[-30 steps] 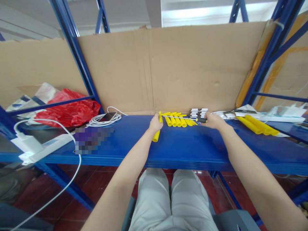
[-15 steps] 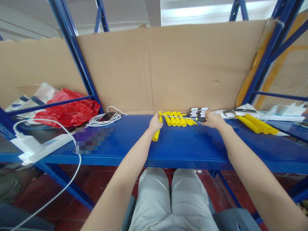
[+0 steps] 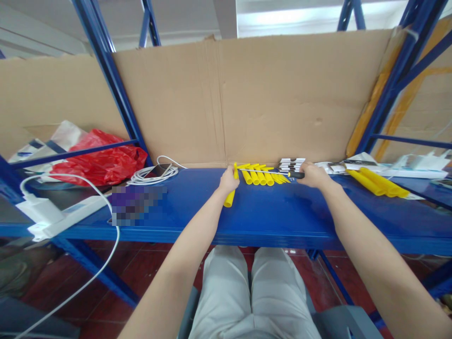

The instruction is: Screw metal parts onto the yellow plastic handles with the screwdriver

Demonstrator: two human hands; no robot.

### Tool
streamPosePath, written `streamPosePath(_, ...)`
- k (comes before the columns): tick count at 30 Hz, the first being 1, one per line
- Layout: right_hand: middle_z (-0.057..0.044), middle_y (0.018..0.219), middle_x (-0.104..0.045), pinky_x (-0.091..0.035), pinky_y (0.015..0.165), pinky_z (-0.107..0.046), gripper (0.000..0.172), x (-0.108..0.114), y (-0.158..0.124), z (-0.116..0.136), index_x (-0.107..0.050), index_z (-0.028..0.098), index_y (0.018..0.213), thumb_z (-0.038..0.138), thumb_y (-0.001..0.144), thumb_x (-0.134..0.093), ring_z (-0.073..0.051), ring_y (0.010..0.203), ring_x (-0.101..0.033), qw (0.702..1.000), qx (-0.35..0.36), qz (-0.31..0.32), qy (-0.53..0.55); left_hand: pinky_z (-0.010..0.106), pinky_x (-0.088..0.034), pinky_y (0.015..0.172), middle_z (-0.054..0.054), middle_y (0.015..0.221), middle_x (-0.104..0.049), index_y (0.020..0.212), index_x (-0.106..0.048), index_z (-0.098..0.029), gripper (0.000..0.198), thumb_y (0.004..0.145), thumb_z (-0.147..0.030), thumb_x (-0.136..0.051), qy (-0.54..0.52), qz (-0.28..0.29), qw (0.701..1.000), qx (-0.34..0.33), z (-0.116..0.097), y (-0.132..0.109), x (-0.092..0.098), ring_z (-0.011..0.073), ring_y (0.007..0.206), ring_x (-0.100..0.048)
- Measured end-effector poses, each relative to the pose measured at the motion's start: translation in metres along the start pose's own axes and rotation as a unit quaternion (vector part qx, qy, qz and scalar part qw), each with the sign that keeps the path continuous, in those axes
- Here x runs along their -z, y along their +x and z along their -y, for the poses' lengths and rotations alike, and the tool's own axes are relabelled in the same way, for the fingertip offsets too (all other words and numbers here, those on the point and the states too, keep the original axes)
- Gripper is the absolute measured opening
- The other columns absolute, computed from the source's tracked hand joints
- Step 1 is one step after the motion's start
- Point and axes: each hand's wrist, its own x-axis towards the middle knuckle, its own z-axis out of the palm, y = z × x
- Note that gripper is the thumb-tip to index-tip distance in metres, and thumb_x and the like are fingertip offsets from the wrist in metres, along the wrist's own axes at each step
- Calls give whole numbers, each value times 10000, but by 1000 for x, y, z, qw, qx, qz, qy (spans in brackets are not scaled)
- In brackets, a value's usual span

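My left hand (image 3: 229, 180) is closed around a yellow plastic tube (image 3: 229, 199) held upright-tilted on the blue shelf (image 3: 268, 216). My right hand (image 3: 312, 175) grips the black handle of a screwdriver (image 3: 278, 173); its thin metal shaft runs left and its tip meets the top of the tube near my left hand. Behind the shaft lies a row of several more yellow tubes (image 3: 259, 175). A small stack of white-and-black parts (image 3: 291, 164) sits just behind my right hand.
A coiled white cable with a phone (image 3: 155, 173) lies at the left, beside a red plastic bag (image 3: 102, 160) and a white power strip (image 3: 60, 216). More yellow tubes (image 3: 377, 182) and white items lie at the right. A cardboard sheet (image 3: 268, 99) backs the shelf.
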Motion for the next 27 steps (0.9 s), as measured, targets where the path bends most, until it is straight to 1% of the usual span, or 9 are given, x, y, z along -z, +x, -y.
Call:
streamPosePath(2, -165, 1089, -737, -500, 780, -360, 276, 0, -1, 1, -685, 189, 1037, 318, 798, -638, -314, 1008, -686, 1000, -19, -9, -5, 322, -592, 910, 101, 1288, -709, 1225, -576, -215, 416, 843, -60, -630, -1, -2, 1000, 0, 0, 0, 0, 237, 1080, -745)
streamPosePath(6, -143, 961, -752, -493, 792, -390, 326, -1, 0, 2, -661, 204, 1084, 368, 803, -646, -325, 948, -694, 999, -36, 10, -1, 321, -589, 913, 84, 1253, -721, 1233, -578, -229, 426, 840, -75, -636, -5, -5, 1000, 2, 1, 1, -1, 237, 1081, -744)
streamPosePath(9, -125, 994, -761, -495, 831, -420, 332, -1, 2, 1, -675, 219, 1092, 365, 797, -631, -333, 982, -697, 999, -30, 29, 6, 329, -589, 917, 86, 1259, -719, 1231, -582, -227, 421, 841, -77, -630, -7, -4, 1000, 2, 2, 1, -1, 237, 1075, -746)
streamPosePath(12, -131, 1114, -753, -502, 847, -434, 315, 1, 2, 1, -704, 220, 1082, 344, 818, -584, -343, 1071, -682, 998, -28, 45, 18, 323, -590, 914, 97, 1304, -702, 1231, -579, -219, 412, 848, -72, -622, -6, -4, 1000, 0, 1, 0, 0, 234, 1084, -743)
streamPosePath(15, -165, 1178, -728, -508, 833, -412, 288, 3, 1, 2, -733, 191, 1026, 318, 821, -576, -346, 1113, -666, 999, -18, 32, 18, 305, -587, 910, 105, 1337, -687, 1232, -573, -215, 403, 859, -70, -620, -2, -3, 1000, -3, 0, -1, 0, 228, 1102, -738)
streamPosePath(18, -184, 1156, -722, -504, 828, -391, 254, 3, -1, 4, -733, 177, 981, 317, 814, -601, -338, 1096, -668, 1000, -12, 6, 3, 303, -585, 909, 99, 1338, -691, 1241, -566, -223, 427, 851, -65, -636, 0, -3, 1000, -3, -1, -1, 0, 226, 1105, -737)
streamPosePath(23, -164, 996, -755, -498, 820, -401, 297, 4, -2, 6, -695, 189, 1044, 375, 821, -629, -330, 984, -691, 999, -38, -3, -13, 298, -588, 898, 85, 1326, -699, 1225, -570, -232, 421, 844, -67, -638, 4, 2, 1000, -2, -1, -1, 0, 223, 1094, -741)
streamPosePath(25, -157, 991, -761, -495, 836, -411, 324, 5, -2, 6, -687, 194, 1084, 365, 816, -630, -332, 980, -697, 999, -40, 4, -6, 296, -589, 896, 88, 1340, -690, 1215, -570, -228, 395, 856, -72, -626, 3, 5, 1000, -2, -1, -1, 0, 222, 1099, -739)
streamPosePath(27, -157, 1040, -764, -491, 872, -432, 338, 5, -1, 6, -692, 196, 1109, 345, 815, -618, -341, 1017, -697, 999, -38, 23, 8, 295, -588, 897, 94, 1353, -682, 1211, -567, -222, 374, 870, -74, -609, 1, 6, 1000, -3, 0, -1, 0, 222, 1105, -737)
